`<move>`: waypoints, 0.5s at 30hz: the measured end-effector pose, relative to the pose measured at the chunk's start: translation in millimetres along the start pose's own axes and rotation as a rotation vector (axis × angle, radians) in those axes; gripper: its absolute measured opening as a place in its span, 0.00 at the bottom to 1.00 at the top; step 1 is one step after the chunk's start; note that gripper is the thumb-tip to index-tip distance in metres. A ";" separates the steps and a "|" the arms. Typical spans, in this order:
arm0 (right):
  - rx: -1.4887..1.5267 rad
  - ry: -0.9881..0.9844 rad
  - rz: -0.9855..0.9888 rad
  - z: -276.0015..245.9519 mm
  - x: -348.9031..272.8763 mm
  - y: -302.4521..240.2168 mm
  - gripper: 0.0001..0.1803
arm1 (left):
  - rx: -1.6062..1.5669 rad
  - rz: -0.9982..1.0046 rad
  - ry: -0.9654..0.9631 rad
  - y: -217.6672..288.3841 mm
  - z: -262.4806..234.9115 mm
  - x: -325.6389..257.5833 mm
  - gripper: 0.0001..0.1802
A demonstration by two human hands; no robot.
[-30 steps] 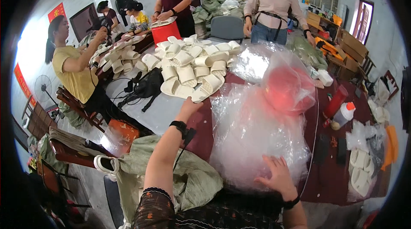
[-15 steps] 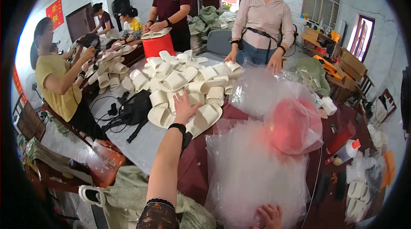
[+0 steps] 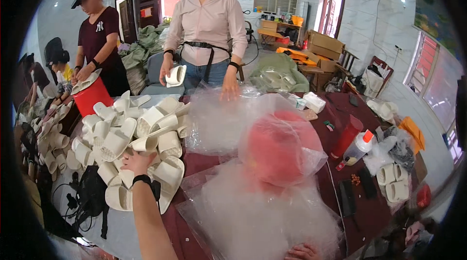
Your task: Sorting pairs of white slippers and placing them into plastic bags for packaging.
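- At the near edge, the right hand point(image 3: 302, 251) is resting on the clear plastic bags point(image 3: 258, 223), much as half a second ago; its fingers are looking loosely bent, but the frame is cutting it off, so whether it is gripping a bag cannot be told.
- Left of the bags, the left hand point(image 3: 137, 162) is now reaching in among the white slippers point(image 3: 118, 141), where half a second ago it was spreading over the heap's near edge. Its fingers are partly bent and going in below an upper slipper; whether they are gripping one cannot be told.
- That change is putting the slippers within this hand's reach while the other is staying by the bags, so the work seems to be at the picking-up stage.
- The slippers are lying in a loose heap on the left of the table point(image 3: 195, 164), with a black bag point(image 3: 91, 192) sitting at the heap's near left.
- Beyond the near bags, a red round object point(image 3: 284, 146) is showing through clear plastic.
- On the far side, a co-worker point(image 3: 204, 29) is now holding up a single slipper point(image 3: 175, 76) in one hand, the other resting by the farther bags point(image 3: 216, 124); half a second ago, both hands were down at the table.
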State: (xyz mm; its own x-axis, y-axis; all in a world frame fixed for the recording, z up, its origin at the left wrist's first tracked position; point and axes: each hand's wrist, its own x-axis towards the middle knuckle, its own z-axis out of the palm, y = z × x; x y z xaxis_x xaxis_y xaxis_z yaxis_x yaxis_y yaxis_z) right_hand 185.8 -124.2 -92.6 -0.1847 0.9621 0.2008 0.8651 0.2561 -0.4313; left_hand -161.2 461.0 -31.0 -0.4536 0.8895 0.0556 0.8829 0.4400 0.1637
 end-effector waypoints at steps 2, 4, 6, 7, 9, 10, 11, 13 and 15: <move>-0.045 0.015 -0.032 2.8 -1.7 3.7 0.37 | 0.034 -0.027 -0.043 -0.8 11.7 10.3 0.58; -0.014 0.002 -0.041 1.0 2.8 3.6 0.37 | -0.050 0.019 -0.075 -21.7 18.2 20.8 0.55; 0.033 -0.029 -0.075 -4.2 10.5 1.5 0.37 | -0.094 0.088 -0.117 -45.9 32.4 28.3 0.49; 0.016 -0.036 -0.024 -8.6 13.1 -3.2 0.37 | -0.076 0.186 -0.156 -32.4 21.0 10.8 0.46; 0.017 -0.046 -0.007 -12.6 12.2 -4.5 0.36 | -0.176 0.228 -0.104 -47.2 30.1 12.2 0.43; 0.038 -0.078 -0.041 -13.8 10.9 -7.9 0.36 | -0.400 0.289 -0.285 -45.3 23.4 7.2 0.45; 0.022 -0.031 -0.022 -15.3 11.5 -9.2 0.35 | -0.380 0.263 -0.308 -46.5 14.7 0.5 0.47; 0.003 0.039 -0.028 -14.7 11.1 -11.9 0.35 | -0.354 0.250 -0.309 -75.5 29.2 -1.8 0.51; -0.008 0.009 -0.048 -12.8 13.6 -13.2 0.35 | -0.408 0.309 -0.356 -108.0 51.9 -12.8 0.53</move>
State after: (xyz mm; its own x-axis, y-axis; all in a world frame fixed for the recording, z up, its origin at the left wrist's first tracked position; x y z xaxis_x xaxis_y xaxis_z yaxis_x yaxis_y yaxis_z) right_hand 177.8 -115.7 -72.9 -0.2221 0.9477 0.2291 0.8591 0.3013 -0.4137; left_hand -244.5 408.5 -100.5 -0.0541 0.9858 -0.1593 0.8177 0.1353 0.5595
